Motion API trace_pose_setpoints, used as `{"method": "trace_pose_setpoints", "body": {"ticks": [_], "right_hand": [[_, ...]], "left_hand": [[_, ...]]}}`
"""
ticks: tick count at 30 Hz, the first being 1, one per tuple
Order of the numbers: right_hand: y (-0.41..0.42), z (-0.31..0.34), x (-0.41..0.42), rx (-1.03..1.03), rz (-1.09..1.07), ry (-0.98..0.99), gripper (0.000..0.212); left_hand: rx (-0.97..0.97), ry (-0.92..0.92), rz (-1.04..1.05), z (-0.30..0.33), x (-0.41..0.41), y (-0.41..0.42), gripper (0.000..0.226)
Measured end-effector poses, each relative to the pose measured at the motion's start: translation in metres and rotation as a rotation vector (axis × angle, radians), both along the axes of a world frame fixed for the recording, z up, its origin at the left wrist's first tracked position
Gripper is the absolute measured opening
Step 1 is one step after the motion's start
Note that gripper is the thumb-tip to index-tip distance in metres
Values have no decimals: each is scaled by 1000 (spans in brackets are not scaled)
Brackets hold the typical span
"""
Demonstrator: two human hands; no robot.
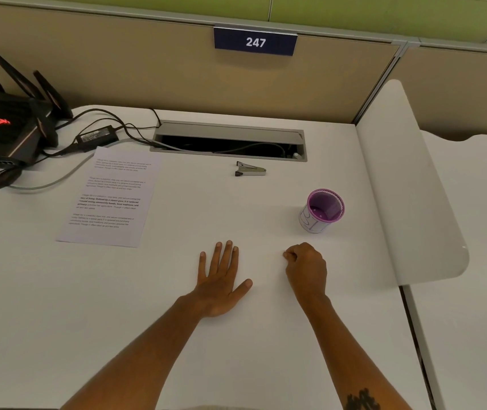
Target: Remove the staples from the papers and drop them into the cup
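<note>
The fingers of the left hand (220, 279) are spread flat on the desk (118, 306); those of the right hand (306, 269) are curled, nothing visibly held. The papers (110, 196) are laid far left, the staple remover (249, 169) beyond the hands, the cup (320, 210) upright just past the right hand.

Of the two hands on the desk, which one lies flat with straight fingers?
The left hand lies flat, fingers spread on the white desk. The right hand, nearer the purple cup, has its fingers curled.
</note>
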State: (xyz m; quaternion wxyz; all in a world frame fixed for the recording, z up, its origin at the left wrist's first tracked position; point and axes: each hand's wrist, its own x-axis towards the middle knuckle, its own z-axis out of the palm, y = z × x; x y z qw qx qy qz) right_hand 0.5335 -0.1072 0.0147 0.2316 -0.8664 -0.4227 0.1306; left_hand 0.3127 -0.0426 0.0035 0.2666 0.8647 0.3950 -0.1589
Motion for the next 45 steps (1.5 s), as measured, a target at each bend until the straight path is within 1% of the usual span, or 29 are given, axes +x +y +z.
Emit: {"method": "trace_pose_setpoints", "body": {"ticks": [9,13,15,16,18,19,22,25,29,35,41,45], "right_hand": [[6,5,-14,-155,78,-131,12],[4,1,-13,-156,110,-100,16],[5,6,-7,-111,126,-46,19],[6,13,-3,-63,119,-21,24],[9,35,12,53,44,20,33],[12,48,22,109,-5,30,32],[26,83,55,236,-82,-15,19],[44,97,83,189,-67,-47,8],[54,97,99,102,-17,-71,9],[53,101,105,158,-19,-107,13],[45,106,97,220,-56,-88,7],[31,109,64,281,-18,-91,18]], "left_hand": [[-3,-3,9,4,0,-2,106],[-3,2,7,4,1,-1,105],[-3,6,5,3,1,-1,105],[-1,7,5,2,1,-1,105],[0,9,4,0,1,0,101],[-1,11,1,-1,0,0,100],[-4,17,-6,-3,0,0,99],[-3,15,-2,-4,0,1,99],[-5,6,0,-5,-1,1,96],[-13,-19,8,-4,-1,1,96],[11,-40,3,-5,-3,-1,101],[38,-117,18,1,-10,-8,101]]}}
